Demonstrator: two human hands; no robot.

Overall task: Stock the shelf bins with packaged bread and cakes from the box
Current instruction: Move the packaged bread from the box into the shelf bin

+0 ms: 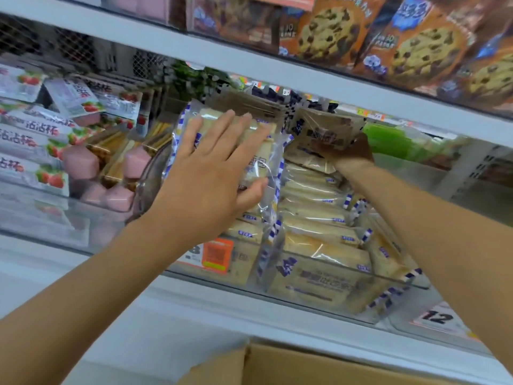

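A white shelf unit (249, 62) is seen from below and close up, filling most of the view. Chocolate-chip cookie packs (416, 45) are lined along the upper level. On the middle level, a clear plastic bin (280, 290) is packed with a stack of bread packets (319, 218) in see-through wrappers with blue and white edging. Pink strawberry snack boxes (36, 134) are held in the neighbouring bin to the left. The open top of a cardboard box (319, 365) is seen at the bottom edge, just below the shelf. An upright bread packet (266, 168) is stood at the left end of the clear bin, and the left hand (213, 168) is pressed flat against it, fingers straight and spread. A raised bread packet (324, 129) is held above the stack, gripped from beneath by the right hand (349, 151), which is partly shadowed. An orange price label (216, 255) is fixed to the bin's front.
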